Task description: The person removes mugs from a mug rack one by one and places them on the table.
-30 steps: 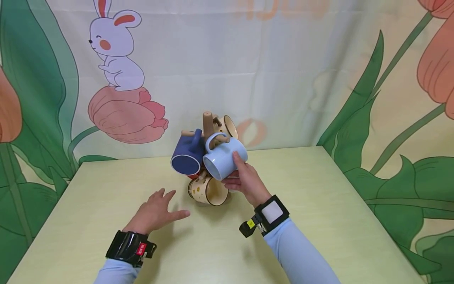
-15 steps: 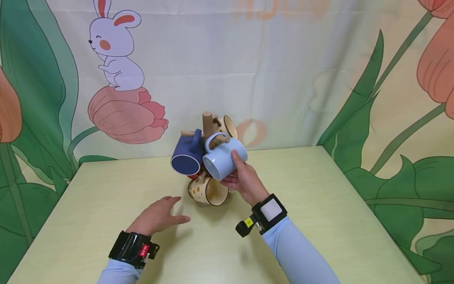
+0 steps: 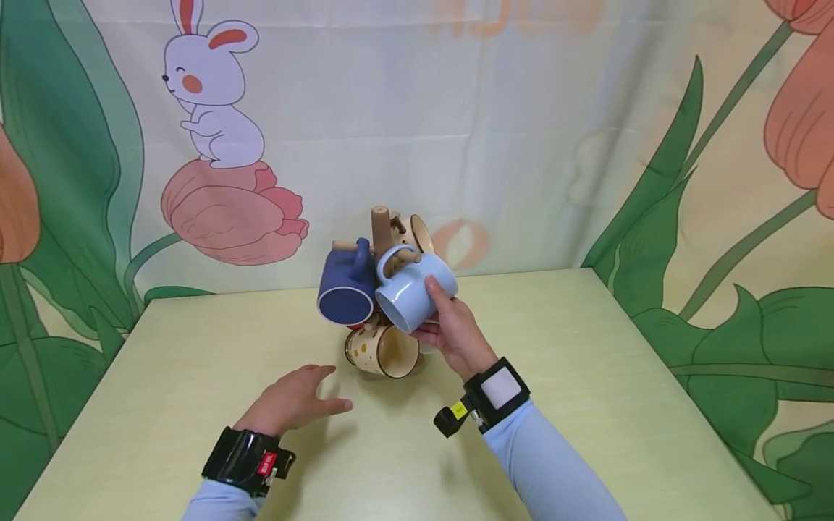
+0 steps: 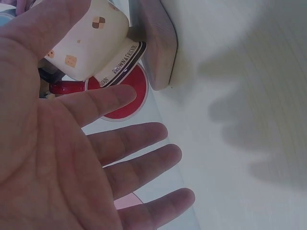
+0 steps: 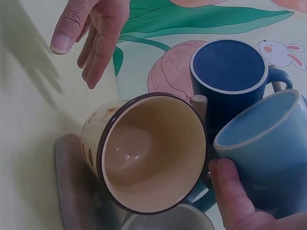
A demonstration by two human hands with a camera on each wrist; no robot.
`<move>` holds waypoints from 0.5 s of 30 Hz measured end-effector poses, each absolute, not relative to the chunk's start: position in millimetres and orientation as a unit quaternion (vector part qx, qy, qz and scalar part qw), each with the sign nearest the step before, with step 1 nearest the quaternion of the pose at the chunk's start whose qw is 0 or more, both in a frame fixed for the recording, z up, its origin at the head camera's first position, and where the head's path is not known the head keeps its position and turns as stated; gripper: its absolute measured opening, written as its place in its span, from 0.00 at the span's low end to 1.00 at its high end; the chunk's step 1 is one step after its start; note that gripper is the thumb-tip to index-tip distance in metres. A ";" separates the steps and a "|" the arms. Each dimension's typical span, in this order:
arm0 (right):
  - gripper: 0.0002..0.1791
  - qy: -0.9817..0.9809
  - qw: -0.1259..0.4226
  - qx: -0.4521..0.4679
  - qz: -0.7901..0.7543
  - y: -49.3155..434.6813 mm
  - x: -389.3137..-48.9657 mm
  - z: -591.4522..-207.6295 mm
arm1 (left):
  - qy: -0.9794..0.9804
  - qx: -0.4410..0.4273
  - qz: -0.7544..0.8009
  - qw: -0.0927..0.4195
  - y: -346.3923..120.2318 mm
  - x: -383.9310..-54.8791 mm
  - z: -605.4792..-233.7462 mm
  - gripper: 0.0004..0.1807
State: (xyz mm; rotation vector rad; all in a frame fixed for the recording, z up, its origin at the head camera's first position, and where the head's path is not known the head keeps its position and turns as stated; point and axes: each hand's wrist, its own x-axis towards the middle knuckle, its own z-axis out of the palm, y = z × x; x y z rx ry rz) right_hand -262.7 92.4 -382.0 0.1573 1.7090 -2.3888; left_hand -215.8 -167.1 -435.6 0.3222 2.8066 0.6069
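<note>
While the right hand point(image 3: 459, 336) has the light-blue mug point(image 3: 417, 289) up at the front right of the wooden mug tree point(image 3: 381, 228), everything seems to hang on one small meeting place: handle point(image 3: 381, 262) and peg point(image 3: 413, 255). Look at the line of it — the mug lies tilted, its long axis running from what looks like the base, low on the left, up toward the right, where the thumb point(image 3: 438, 293) presses on the side and the other fingers curl in below. So the handle sits up and to the left of that grip, on the far side of the mug from the palm, and the peg appears to pass through its loop (how deep is hard to tell). Any shift along the peg looks like this hand's business; it's by far the nearer. Across the way, the left hand point(image 3: 289, 398) hangs free with fingers spread wide, holding nothing, well apart from the blue mug and nearest to the cream patterned mug point(image 3: 370, 349) low on the tree. Tight company, too: the navy mug point(image 3: 345, 271) is just beside the blue one's lower end — a knock there looks the likeliest trouble.
</note>
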 end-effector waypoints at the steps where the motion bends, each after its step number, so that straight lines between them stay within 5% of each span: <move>1: 0.39 0.581 0.097 0.053 -0.807 92.8 -262.1 -382.0 | 0.964 0.110 0.209 0.126 -166.8 -215.7 -436.2 0.48; 15: 0.39 0.593 0.057 0.029 -0.803 101.9 -244.8 -376.5 | 0.963 0.115 0.205 0.133 -159.9 -211.7 -435.7 0.46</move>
